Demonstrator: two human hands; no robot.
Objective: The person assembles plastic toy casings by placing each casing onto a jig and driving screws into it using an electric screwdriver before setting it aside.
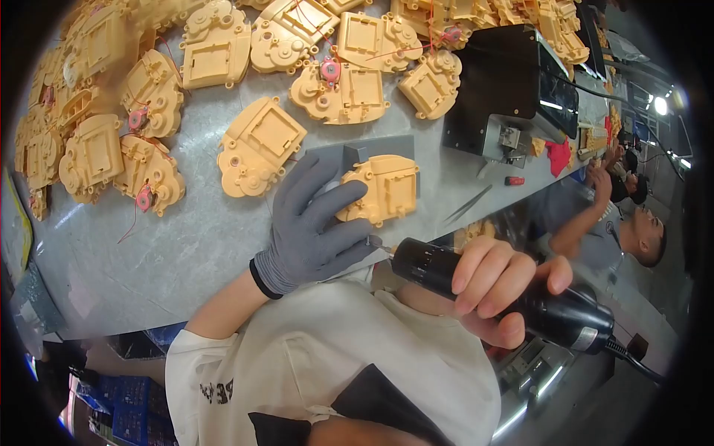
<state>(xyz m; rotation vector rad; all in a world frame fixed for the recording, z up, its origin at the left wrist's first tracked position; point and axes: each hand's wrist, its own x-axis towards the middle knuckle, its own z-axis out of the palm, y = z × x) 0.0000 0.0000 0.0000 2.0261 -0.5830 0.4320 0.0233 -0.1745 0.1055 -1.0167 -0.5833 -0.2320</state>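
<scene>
Blue crates (128,407): though visible lower left, contents indistinct.
Left hand (312,227): gloved fingers parted, touching yellow housing (393,190) — grip cannot be told.
Right hand (497,286): fingers clenched around black screwdriver (425,264).

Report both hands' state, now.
Gray-gloved left hand: fingers spread against a boxy yellow plastic housing; whether its grip is closed cannot be told.
Bare right hand: closed, holding a black cylindrical power screwdriver.

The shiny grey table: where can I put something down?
The biggest bare patch is left of the grey-gloved left hand, below the piled yellow plastic housings. A small one lies between the black boxy machine and the dark pointed tweezers. The far side is crowded with housings.
</scene>
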